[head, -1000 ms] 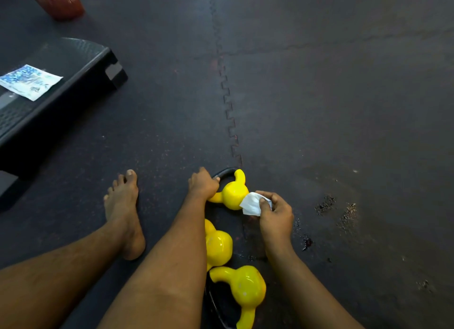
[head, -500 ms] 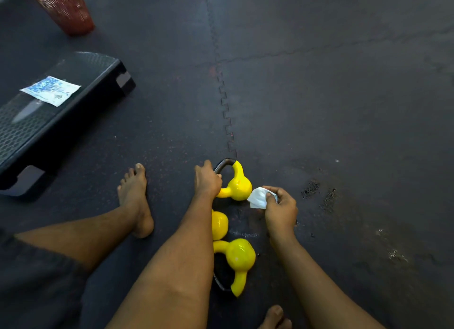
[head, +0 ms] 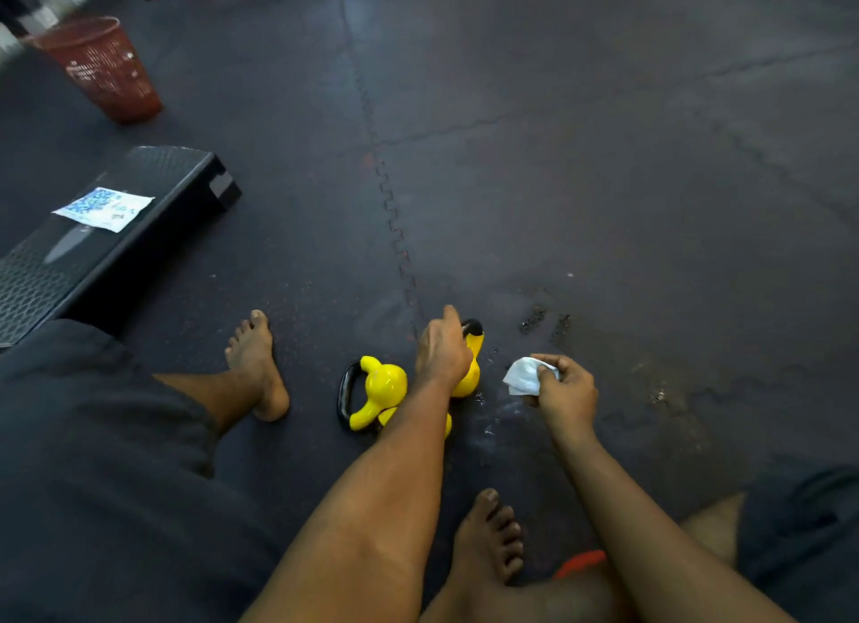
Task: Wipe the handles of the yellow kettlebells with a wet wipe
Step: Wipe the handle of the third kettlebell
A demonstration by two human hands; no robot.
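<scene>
My left hand grips the black handle of a yellow kettlebell standing on the dark floor mat; the hand hides most of that handle. A second yellow kettlebell lies on its side just left of it, its black handle pointing left. A bit of yellow of a third one shows under my left forearm. My right hand pinches a crumpled white wet wipe, held a short way right of the upright kettlebell and apart from it.
A black step platform at the left carries a white and blue wipe packet. A red mesh basket stands at the far left. My bare feet rest on the mat. Wet patches mark the floor beyond my right hand.
My left hand has stood the far kettlebell more upright by its handle. My right hand drew the wipe to the right, off the kettlebell. The view pulled back.
</scene>
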